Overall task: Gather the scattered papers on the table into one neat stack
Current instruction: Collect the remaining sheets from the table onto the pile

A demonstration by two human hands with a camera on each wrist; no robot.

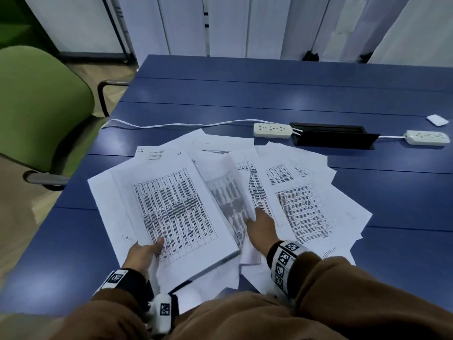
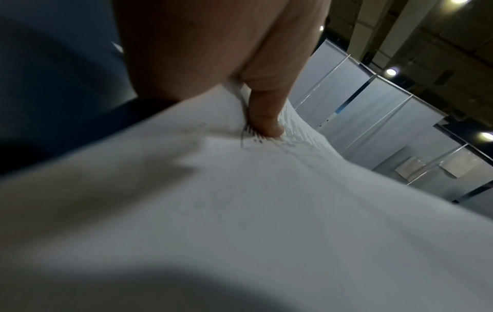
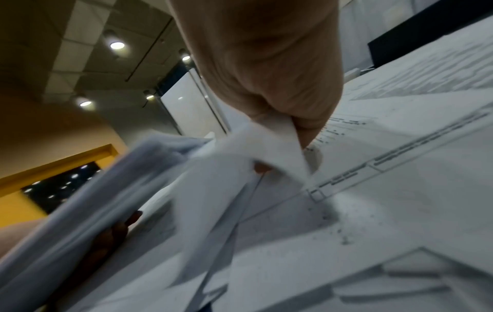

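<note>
While the left hand [image 1: 144, 251] grips a thick stack [image 1: 171, 212] at its near edge, thumb on top, the right hand [image 1: 261, 227] pinches a curling sheet [image 1: 228, 190] beside it. Loose printed papers [image 1: 299, 192] lie fanned across the blue table [image 1: 245, 94], overlapping.

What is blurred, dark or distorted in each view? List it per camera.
Head view: wide-angle bending at the edges, motion blur on the lifted sheet by the right hand, soft glare on the blue table. Left wrist view: papers out of focus, dark shadow at bottom, only the left hand's thumb fairly clear. Right wrist view: smeared held stack, bright ceiling lights.
</note>
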